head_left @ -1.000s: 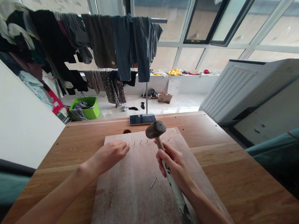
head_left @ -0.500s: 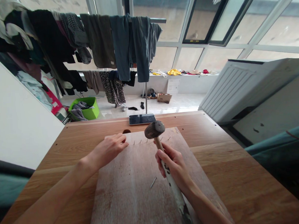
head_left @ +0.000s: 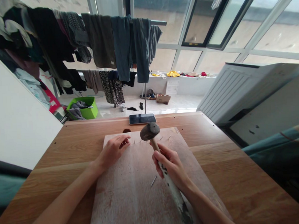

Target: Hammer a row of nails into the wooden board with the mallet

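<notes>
My right hand [head_left: 169, 159] is wrapped around the handle of a mallet [head_left: 150, 131] with a dark, rounded head. The pale, paint-worn handle slants down toward me, and the head hangs over the far part of a wooden board [head_left: 124, 194]. Several thin nails [head_left: 169, 138] stand in a row along the board's far end, partly hidden by the mallet head. At the left end of that row is my left hand [head_left: 115, 148], its fingers bent inward and thumb close to them; whatever lies between the fingertips is hidden. A loose nail [head_left: 153, 181] lies mid-board.
The board rests on a wood-grain table [head_left: 218, 162]. At the table's far edge lies a phone [head_left: 142, 119], with a dark round hole [head_left: 126, 130] nearby. Beyond are a drying rack with hanging clothes [head_left: 99, 40], a green basket [head_left: 90, 110] and windows. A white ribbed panel [head_left: 221, 87] stands right.
The mallet and my right hand have shifted slightly left. My left hand has moved a little, its fingers reaching further out and looser than before. The loose nail stays put.
</notes>
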`<act>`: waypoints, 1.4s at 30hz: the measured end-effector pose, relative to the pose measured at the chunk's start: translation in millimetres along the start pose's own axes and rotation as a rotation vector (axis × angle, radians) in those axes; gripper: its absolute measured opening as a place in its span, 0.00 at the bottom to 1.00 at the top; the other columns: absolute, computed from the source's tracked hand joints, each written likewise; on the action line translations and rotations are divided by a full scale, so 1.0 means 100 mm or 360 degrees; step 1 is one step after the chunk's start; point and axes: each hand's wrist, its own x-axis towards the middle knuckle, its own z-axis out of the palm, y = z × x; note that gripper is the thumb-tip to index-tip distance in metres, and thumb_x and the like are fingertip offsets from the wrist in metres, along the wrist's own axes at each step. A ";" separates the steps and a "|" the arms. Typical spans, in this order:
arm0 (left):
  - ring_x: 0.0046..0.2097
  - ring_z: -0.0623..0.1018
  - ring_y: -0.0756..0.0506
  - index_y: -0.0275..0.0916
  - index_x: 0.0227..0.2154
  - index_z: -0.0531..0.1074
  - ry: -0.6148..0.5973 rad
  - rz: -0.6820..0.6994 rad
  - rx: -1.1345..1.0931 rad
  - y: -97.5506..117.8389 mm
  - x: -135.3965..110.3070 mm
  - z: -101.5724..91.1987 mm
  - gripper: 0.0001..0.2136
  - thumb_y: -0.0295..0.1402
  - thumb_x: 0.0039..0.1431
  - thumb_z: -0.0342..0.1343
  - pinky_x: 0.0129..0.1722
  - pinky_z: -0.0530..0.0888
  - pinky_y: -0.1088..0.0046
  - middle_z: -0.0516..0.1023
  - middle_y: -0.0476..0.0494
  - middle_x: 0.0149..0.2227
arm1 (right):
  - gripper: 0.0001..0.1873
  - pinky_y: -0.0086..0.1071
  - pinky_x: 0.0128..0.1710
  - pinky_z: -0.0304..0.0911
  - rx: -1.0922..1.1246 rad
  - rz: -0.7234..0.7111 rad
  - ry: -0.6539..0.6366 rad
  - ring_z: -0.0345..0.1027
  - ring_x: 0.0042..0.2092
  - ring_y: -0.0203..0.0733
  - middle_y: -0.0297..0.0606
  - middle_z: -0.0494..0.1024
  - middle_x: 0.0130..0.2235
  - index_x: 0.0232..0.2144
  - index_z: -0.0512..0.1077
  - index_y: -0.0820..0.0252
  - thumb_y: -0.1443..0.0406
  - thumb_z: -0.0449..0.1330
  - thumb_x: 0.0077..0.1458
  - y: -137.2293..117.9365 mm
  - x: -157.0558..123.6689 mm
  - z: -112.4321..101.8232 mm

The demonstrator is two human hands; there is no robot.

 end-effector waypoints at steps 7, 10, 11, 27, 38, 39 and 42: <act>0.32 0.75 0.49 0.38 0.29 0.77 -0.0020 -0.0108 -0.0157 0.03 0.07 -0.06 0.04 0.30 0.59 0.59 0.34 0.71 0.75 0.78 0.48 0.30 | 0.13 0.21 0.12 0.52 -0.0080 0.0056 -0.0134 0.60 0.15 0.26 0.27 0.68 0.27 0.38 0.70 0.62 0.56 0.59 0.60 -0.02 0.09 0.17; 0.29 0.73 0.51 0.39 0.28 0.77 0.0017 -0.0127 -0.0211 0.01 0.08 -0.05 0.03 0.29 0.56 0.61 0.32 0.70 0.77 0.77 0.49 0.30 | 0.13 0.21 0.12 0.53 -0.0117 0.0033 -0.0170 0.60 0.15 0.26 0.27 0.68 0.27 0.37 0.70 0.61 0.56 0.58 0.60 -0.02 0.13 0.24; 0.29 0.73 0.52 0.39 0.27 0.77 0.0029 -0.0128 -0.0228 0.00 0.08 -0.04 0.03 0.28 0.56 0.62 0.31 0.70 0.78 0.77 0.50 0.29 | 0.13 0.21 0.12 0.54 -0.0127 0.0025 -0.0174 0.60 0.16 0.26 0.27 0.68 0.27 0.37 0.70 0.61 0.57 0.58 0.61 -0.01 0.14 0.26; 0.32 0.73 0.49 0.37 0.31 0.76 -0.0114 -0.0121 -0.0261 -0.06 0.08 -0.05 0.02 0.29 0.56 0.59 0.32 0.68 0.75 0.74 0.48 0.31 | 0.15 0.22 0.13 0.53 -0.0244 0.0108 -0.0271 0.60 0.16 0.27 0.28 0.68 0.27 0.41 0.71 0.62 0.56 0.59 0.60 0.11 0.20 0.24; 0.41 0.77 0.39 0.36 0.44 0.70 -0.0565 0.0520 0.0537 1.42 -0.26 -0.06 0.10 0.27 0.60 0.55 0.39 0.74 0.62 0.77 0.37 0.38 | 0.17 0.23 0.13 0.52 -0.0050 -0.0214 0.0410 0.57 0.17 0.27 0.27 0.67 0.26 0.45 0.72 0.60 0.55 0.60 0.59 -0.06 0.11 0.00; 0.43 0.78 0.36 0.32 0.47 0.70 -0.0536 0.0569 0.0630 1.52 -0.36 0.06 0.12 0.26 0.60 0.54 0.41 0.74 0.60 0.78 0.31 0.41 | 0.17 0.23 0.13 0.52 -0.0041 -0.0248 0.0460 0.57 0.17 0.27 0.28 0.67 0.26 0.45 0.72 0.59 0.55 0.60 0.59 -0.07 0.10 -0.01; 0.44 0.78 0.32 0.28 0.50 0.71 -0.0402 0.0644 0.0763 1.62 -0.56 0.41 0.16 0.27 0.60 0.53 0.41 0.74 0.55 0.79 0.23 0.42 | 0.17 0.24 0.13 0.52 -0.0016 -0.0285 0.0508 0.57 0.17 0.28 0.28 0.67 0.26 0.47 0.71 0.59 0.56 0.59 0.60 -0.10 0.10 -0.03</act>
